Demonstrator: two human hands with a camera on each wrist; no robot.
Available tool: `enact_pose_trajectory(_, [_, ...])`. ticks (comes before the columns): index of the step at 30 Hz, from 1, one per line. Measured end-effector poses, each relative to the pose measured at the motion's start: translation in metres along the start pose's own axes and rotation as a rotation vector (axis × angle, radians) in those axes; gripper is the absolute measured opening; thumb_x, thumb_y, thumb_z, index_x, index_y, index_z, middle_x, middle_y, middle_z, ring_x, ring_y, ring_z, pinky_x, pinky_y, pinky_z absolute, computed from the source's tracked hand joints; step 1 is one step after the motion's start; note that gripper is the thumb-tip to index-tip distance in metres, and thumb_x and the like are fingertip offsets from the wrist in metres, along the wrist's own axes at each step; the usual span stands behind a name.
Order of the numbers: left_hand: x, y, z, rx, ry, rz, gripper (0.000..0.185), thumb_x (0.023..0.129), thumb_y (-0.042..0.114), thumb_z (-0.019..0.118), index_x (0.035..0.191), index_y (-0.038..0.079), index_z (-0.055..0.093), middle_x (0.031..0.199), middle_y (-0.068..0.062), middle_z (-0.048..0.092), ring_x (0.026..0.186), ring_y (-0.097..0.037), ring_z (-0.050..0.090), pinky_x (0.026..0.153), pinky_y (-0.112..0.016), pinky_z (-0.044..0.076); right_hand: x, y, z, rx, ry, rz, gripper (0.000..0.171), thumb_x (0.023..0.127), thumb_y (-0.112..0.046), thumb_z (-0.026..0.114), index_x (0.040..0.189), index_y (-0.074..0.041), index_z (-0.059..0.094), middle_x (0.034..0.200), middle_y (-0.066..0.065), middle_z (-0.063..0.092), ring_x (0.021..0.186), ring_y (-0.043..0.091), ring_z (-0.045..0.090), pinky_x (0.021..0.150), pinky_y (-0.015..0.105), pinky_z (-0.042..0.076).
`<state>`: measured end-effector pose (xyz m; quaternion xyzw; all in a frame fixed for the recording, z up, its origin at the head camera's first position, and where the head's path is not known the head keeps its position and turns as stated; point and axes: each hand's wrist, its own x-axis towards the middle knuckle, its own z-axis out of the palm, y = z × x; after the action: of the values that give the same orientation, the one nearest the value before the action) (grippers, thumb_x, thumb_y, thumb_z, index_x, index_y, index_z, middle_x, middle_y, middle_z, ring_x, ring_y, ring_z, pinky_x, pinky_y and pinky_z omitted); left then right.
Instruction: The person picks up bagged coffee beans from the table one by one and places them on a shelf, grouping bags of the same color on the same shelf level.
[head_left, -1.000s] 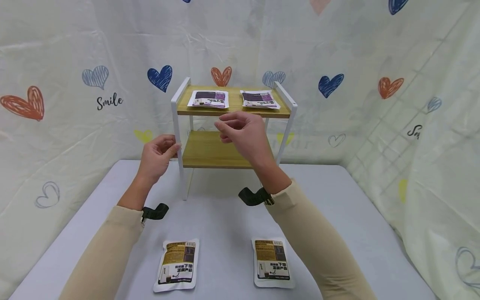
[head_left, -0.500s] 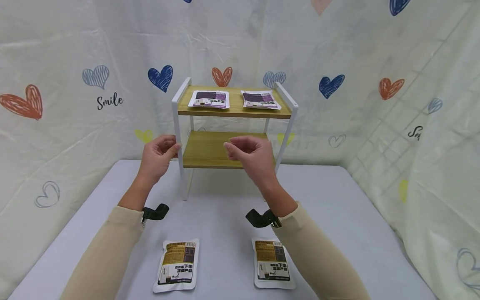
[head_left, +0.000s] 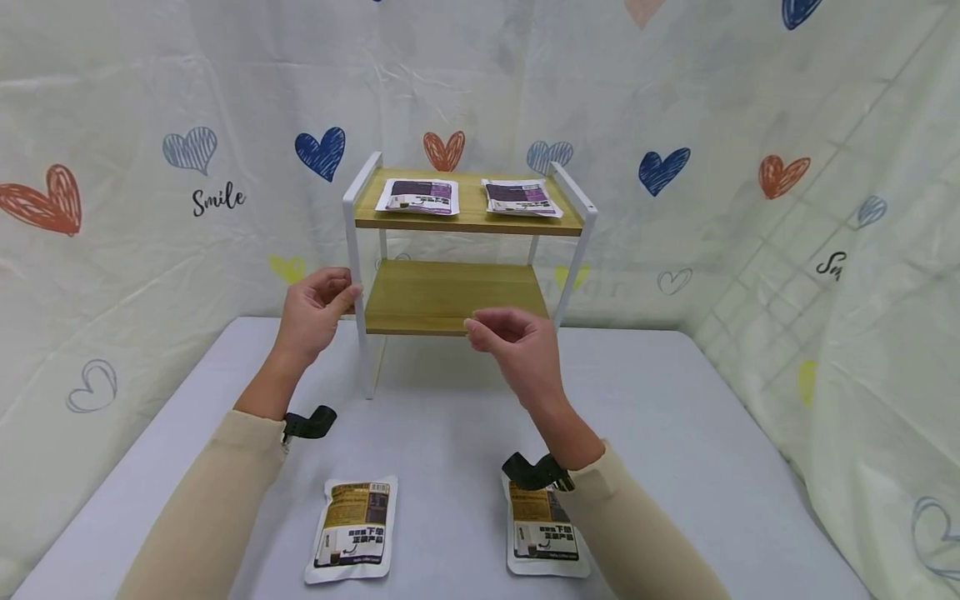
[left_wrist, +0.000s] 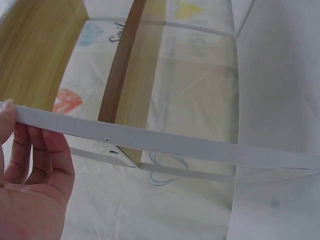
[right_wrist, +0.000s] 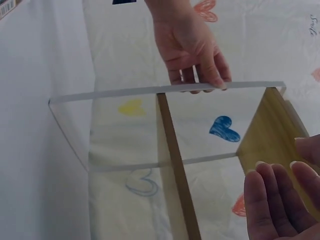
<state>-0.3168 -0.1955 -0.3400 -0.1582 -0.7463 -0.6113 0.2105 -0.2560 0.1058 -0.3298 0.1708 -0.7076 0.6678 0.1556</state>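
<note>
Starting with the head view: the left hand is seen on the white front post of a two-tier rack, fingers curled round the post at the height of the lower shelf. The right hand is held in the air just in front of that shelf's front edge, fingers loosely curled, nothing gripped. Two purple packets are laid flat on the top shelf, well above both sets of fingers. Two brown packets are laid on the grey table, well behind the fingers toward the person: one below the left forearm, one partly covered by the right sleeve.

Left wrist view: the post is shown as a white bar crossing the frame, with the fingers wrapped behind it and the thumb tip on its near face. The shelf edge is seen beyond the fingers.

Right wrist view: the right hand's fingers are shown relaxed and close together, touching nothing, beside the wooden shelf. The left hand is seen across the frame, gripping the post.
</note>
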Motion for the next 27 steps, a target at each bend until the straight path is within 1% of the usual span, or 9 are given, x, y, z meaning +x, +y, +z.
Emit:
enact_pose_trajectory(3, [0.0, 0.001, 0.0, -0.001, -0.006, 0.0, 0.028, 0.096, 0.025, 0.072, 0.118, 0.008, 0.07, 0.102, 0.001, 0.074, 0.087, -0.01, 0.069, 0.079, -0.017, 0.06, -0.007, 0.009, -0.002, -0.019, 0.007, 0.023, 0.021, 0.087, -0.02, 0.083, 0.102, -0.006, 0.078, 0.092, 0.009, 0.078, 0.079, 0.021, 0.075, 0.08, 0.031, 0.064])
enact_pose_trajectory(7, [0.0, 0.001, 0.0, -0.004, -0.005, -0.007, 0.027, 0.096, 0.023, 0.072, 0.118, 0.007, 0.07, 0.099, 0.009, 0.072, 0.087, -0.009, 0.069, 0.079, -0.017, 0.06, -0.016, 0.021, -0.005, -0.049, 0.013, 0.057, 0.02, 0.087, -0.021, 0.083, 0.101, -0.008, 0.079, 0.096, 0.006, 0.078, 0.082, 0.016, 0.075, 0.081, 0.028, 0.063])
enact_pose_trajectory(9, [0.0, 0.001, 0.0, -0.005, -0.001, -0.008, 0.026, 0.096, 0.022, 0.072, 0.119, 0.008, 0.07, 0.098, 0.01, 0.072, 0.087, -0.008, 0.069, 0.078, -0.017, 0.06, -0.02, 0.026, -0.007, -0.065, 0.016, 0.064, 0.019, 0.087, -0.022, 0.083, 0.101, -0.009, 0.079, 0.097, 0.006, 0.078, 0.083, 0.015, 0.075, 0.08, 0.028, 0.063])
enact_pose_trajectory(12, [0.0, 0.001, 0.0, 0.0, 0.003, -0.009, 0.025, 0.097, 0.021, 0.072, 0.119, 0.009, 0.071, 0.097, 0.011, 0.072, 0.087, -0.008, 0.068, 0.078, -0.016, 0.06, -0.027, 0.033, -0.011, -0.074, 0.018, 0.08, 0.019, 0.088, -0.022, 0.083, 0.101, -0.009, 0.079, 0.097, 0.007, 0.078, 0.084, 0.015, 0.075, 0.08, 0.027, 0.062])
enact_pose_trajectory(16, [0.0, 0.0, -0.001, 0.006, 0.005, -0.006, 0.027, 0.097, 0.022, 0.072, 0.119, 0.008, 0.07, 0.098, 0.009, 0.072, 0.087, -0.008, 0.069, 0.079, -0.016, 0.06, -0.036, 0.04, -0.016, -0.068, 0.015, 0.122, 0.019, 0.089, -0.021, 0.082, 0.103, -0.008, 0.078, 0.099, 0.008, 0.078, 0.086, 0.015, 0.074, 0.08, 0.027, 0.062])
enact_pose_trajectory(22, [0.001, -0.001, -0.001, 0.001, -0.004, -0.012, 0.03, 0.095, 0.026, 0.072, 0.119, 0.008, 0.07, 0.1, 0.007, 0.073, 0.09, -0.016, 0.07, 0.079, -0.017, 0.06, -0.049, 0.046, -0.026, -0.087, 0.017, 0.189, 0.022, 0.09, -0.025, 0.081, 0.106, -0.011, 0.077, 0.104, 0.008, 0.077, 0.091, 0.016, 0.074, 0.083, 0.026, 0.061])
enact_pose_trajectory(24, [0.001, -0.001, -0.001, 0.0, -0.011, -0.013, 0.031, 0.096, 0.027, 0.072, 0.12, 0.008, 0.07, 0.101, 0.007, 0.073, 0.09, -0.016, 0.07, 0.079, -0.017, 0.06, -0.053, 0.048, -0.029, -0.105, 0.019, 0.206, 0.023, 0.09, -0.026, 0.081, 0.107, -0.011, 0.077, 0.106, 0.008, 0.077, 0.093, 0.016, 0.074, 0.083, 0.025, 0.061])
enact_pose_trajectory(27, [0.001, -0.001, -0.002, 0.003, -0.014, -0.013, 0.032, 0.096, 0.026, 0.072, 0.121, 0.007, 0.069, 0.1, 0.009, 0.072, 0.09, -0.013, 0.069, 0.08, -0.017, 0.06, -0.057, 0.049, -0.032, -0.128, 0.02, 0.227, 0.024, 0.09, -0.027, 0.081, 0.108, -0.012, 0.077, 0.107, 0.007, 0.076, 0.095, 0.016, 0.073, 0.084, 0.024, 0.06])
